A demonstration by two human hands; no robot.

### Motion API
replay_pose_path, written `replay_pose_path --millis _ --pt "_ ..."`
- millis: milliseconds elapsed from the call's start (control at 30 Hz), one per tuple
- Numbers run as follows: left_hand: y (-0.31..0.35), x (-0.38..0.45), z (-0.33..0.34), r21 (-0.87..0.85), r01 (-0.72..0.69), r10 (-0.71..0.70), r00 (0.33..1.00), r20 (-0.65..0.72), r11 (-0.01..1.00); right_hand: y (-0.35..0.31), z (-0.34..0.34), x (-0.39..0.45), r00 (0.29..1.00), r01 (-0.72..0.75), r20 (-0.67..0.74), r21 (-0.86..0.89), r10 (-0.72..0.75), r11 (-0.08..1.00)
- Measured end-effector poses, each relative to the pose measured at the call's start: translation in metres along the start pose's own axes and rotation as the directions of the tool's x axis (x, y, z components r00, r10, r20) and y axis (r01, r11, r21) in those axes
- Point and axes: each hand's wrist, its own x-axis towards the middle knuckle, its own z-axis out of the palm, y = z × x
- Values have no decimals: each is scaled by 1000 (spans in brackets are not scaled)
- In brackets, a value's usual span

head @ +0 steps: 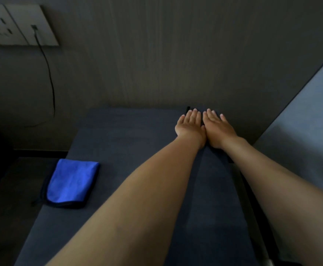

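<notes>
Both my arms reach forward over a dark grey cloth [137,143] spread on a flat surface. My left hand [190,124] lies flat, palm down, fingers straight, at the cloth's far right end. My right hand [217,127] lies flat right beside it, thumbs touching. Both press on a narrower dark folded strip [214,189] that runs from the hands back toward me. A folded blue cloth [71,182] with dark edging lies on the left side of the grey cloth, apart from both hands.
A dark wall [156,54] rises just beyond the fingertips. A white socket panel [22,25] sits at the upper left with a black cable [50,77] hanging down. A lighter grey panel [306,127] slants along the right.
</notes>
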Motion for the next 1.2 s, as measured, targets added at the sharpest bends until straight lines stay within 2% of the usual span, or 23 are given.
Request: replay_pose_path --millis 433,633,933,1200 --pt "-197 -40 2 -3 182 -182 983 1 983 -204 1 46 986 169 -3 15 -169 986" --pt "-256 -58 7 -36 229 -230 973 -14 973 -267 4 57 977 211 1 13 -211 977" --pt "-303 -73 14 -93 239 -244 969 -45 967 -315 5 60 970 243 -5 47 -243 969" --pt "-286 -60 15 9 247 -245 966 -77 969 -291 4 50 969 247 -8 54 -247 967"
